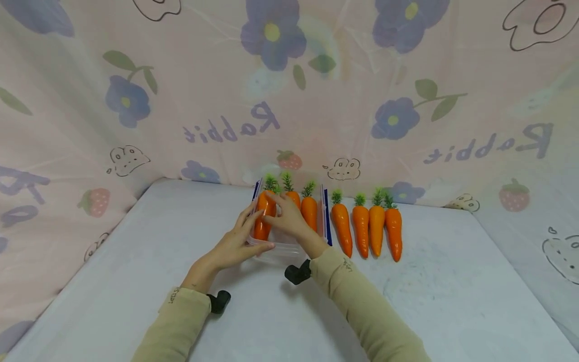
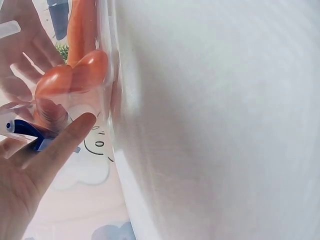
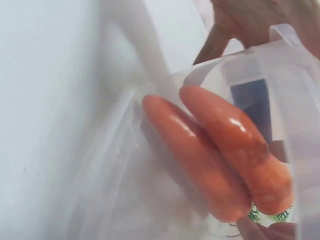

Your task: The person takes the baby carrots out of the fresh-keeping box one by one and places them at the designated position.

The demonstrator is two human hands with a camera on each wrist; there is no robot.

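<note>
A clear plastic box (image 1: pixel 289 247) with blue side clips stands near the back of the table and holds several orange toy carrots with green tops. My right hand (image 1: pixel 288 215) reaches over its front rim, thumb and fingers around the upper part of a carrot (image 1: pixel 267 202) at the left. In the right wrist view, fingertips meet the leafy ends of two carrots (image 3: pixel 197 157) lying side by side. My left hand (image 1: pixel 235 246) rests at the box's left front corner. Its thumb (image 2: pixel 67 142) lies straight along the front, and its other fingers reach the left wall by the carrots.
Right of the box, several more carrots (image 1: pixel 376 229) lie in a row on the white table (image 1: pixel 452 281), tops toward the back. Two carrots (image 1: pixel 309 211) sit in the box's right part. A patterned curtain (image 1: pixel 316 100) hangs behind the table.
</note>
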